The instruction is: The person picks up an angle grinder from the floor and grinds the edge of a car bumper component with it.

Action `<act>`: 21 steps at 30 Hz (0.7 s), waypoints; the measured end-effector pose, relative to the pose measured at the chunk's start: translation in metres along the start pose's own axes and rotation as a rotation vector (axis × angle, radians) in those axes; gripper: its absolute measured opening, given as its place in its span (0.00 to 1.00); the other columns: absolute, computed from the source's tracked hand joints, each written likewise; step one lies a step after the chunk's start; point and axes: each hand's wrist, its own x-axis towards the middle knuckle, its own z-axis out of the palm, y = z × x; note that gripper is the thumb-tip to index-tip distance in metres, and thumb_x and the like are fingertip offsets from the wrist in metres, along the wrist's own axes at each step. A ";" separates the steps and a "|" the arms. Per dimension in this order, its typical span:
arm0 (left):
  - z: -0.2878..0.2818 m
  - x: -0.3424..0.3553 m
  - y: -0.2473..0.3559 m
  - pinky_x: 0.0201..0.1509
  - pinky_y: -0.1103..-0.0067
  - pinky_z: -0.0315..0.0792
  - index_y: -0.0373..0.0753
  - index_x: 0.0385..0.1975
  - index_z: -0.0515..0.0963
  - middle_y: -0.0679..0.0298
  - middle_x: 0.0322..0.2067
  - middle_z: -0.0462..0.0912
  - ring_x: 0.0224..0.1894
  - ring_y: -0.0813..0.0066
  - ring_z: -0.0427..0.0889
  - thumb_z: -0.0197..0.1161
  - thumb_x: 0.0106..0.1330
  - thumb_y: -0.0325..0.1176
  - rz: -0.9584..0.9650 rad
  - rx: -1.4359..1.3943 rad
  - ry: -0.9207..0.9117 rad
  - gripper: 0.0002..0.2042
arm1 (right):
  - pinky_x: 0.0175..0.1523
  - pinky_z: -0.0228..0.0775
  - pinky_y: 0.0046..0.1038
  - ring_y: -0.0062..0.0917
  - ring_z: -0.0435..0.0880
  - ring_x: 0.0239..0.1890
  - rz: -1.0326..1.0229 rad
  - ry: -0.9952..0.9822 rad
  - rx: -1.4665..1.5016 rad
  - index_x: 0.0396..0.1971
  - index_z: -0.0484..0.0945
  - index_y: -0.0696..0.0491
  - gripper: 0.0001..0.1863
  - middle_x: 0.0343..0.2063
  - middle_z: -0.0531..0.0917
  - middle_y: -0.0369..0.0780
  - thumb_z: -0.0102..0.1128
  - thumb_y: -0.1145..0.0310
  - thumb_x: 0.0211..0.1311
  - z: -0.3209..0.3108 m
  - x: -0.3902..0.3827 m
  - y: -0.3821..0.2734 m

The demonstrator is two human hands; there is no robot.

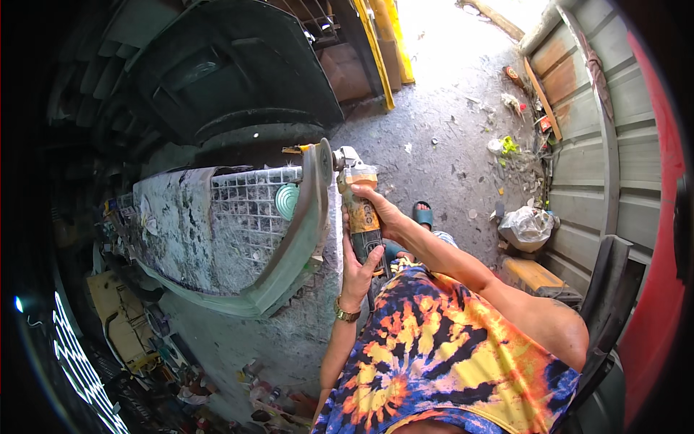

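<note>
An angle grinder (363,217) with a worn orange-and-black body is gripped in both my hands. My right hand (384,211) wraps its body near the metal gear head. My left hand (358,273), below a wrist with a gold-coloured watch (347,311), closes around the dark rear end. The grinder's disc (326,155) stands edge-up at the raised end of a long curved grey-green panel, like a car bumper (307,231). Whether disc and panel touch, I cannot tell. The panel rests along a wire-grid stand (246,189) partly covered by a stained sheet.
A dark car hood (238,65) stands beyond the stand. Yellow posts (394,43) rise at the top. Litter and a clear plastic bag (528,228) lie along the corrugated metal wall (578,173) on the right. A round pale-green lid-like piece (287,201) sits on the grid.
</note>
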 end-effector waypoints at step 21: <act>0.003 0.002 0.009 0.53 0.78 0.74 0.33 0.70 0.41 0.55 0.58 0.67 0.50 0.74 0.77 0.64 0.63 0.34 -0.021 -0.054 0.000 0.43 | 0.39 0.78 0.31 0.25 0.80 0.30 0.009 0.023 -0.007 0.44 0.71 0.50 0.25 0.29 0.78 0.39 0.65 0.47 0.55 0.004 0.003 -0.002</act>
